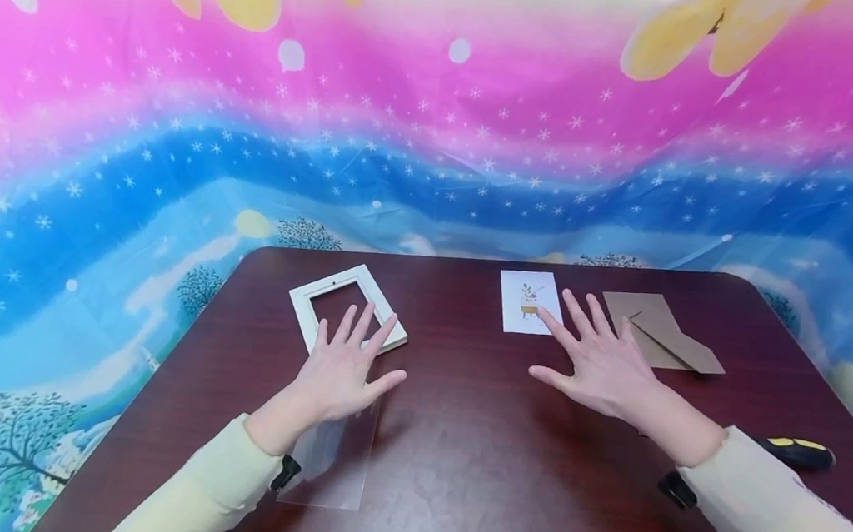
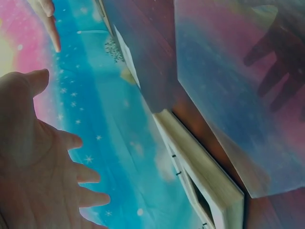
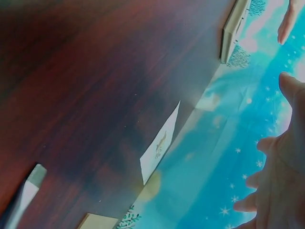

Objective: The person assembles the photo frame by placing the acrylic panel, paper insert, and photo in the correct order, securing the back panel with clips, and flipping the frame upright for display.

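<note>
A frame (image 1: pixel 331 284) is laid beyond the left grip (image 1: pixel 342 379), a sheet (image 1: pixel 331 467) below that grip; beyond the right grip (image 1: pixel 606 370), a card (image 1: pixel 528 295) and board (image 1: pixel 649 308).

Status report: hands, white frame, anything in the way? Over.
Left hand, right hand: fingers spread, holding nothing. White frame lying on table. Possible obstacle: clear sheet, near side of the white frame.

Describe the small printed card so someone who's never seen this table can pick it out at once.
On the dark table, go to the far edge, right of centre in the head view. Between the white frame and the brown board lies the card, one corner overlapped by the right hand. Unlike the open frame and brown board, it is white and printed with a plant.
</note>
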The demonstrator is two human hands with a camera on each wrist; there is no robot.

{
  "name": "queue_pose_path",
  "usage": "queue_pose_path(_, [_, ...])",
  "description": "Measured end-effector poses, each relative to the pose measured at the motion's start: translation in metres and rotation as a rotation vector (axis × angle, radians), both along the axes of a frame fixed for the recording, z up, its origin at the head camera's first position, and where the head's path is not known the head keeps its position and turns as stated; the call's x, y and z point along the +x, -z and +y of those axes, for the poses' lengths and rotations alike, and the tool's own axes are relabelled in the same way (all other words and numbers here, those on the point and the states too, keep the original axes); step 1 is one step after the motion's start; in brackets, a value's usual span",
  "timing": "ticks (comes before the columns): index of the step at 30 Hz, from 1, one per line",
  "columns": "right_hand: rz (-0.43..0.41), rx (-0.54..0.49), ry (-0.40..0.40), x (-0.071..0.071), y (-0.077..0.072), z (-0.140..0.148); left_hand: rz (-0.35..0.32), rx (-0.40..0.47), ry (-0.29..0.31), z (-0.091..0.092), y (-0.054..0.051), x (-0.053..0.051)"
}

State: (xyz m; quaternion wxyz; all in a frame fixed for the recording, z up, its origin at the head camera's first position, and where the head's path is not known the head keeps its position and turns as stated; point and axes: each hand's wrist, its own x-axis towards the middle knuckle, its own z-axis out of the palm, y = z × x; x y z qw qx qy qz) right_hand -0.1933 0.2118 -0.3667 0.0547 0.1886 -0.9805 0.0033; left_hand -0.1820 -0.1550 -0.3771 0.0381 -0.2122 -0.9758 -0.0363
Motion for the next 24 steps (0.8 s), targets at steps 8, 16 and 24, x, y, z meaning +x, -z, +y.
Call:
queue_pose_path(8, [-0.003, 0.000, -0.022, -0.015, -0.005, -0.008, 0.014, -0.044, -0.032, -0.011, 0.006, -0.010])
queue_pose_path(16, [-0.052, -0.016, -0.044, -0.027, -0.003, -0.019, -0.005, -0.039, -0.078, -0.024, 0.006, -0.018])
queue_pose_path(24, [-0.060, -0.019, -0.069, -0.036, 0.001, -0.036, -0.036, -0.018, -0.134, -0.037, 0.010, -0.028])
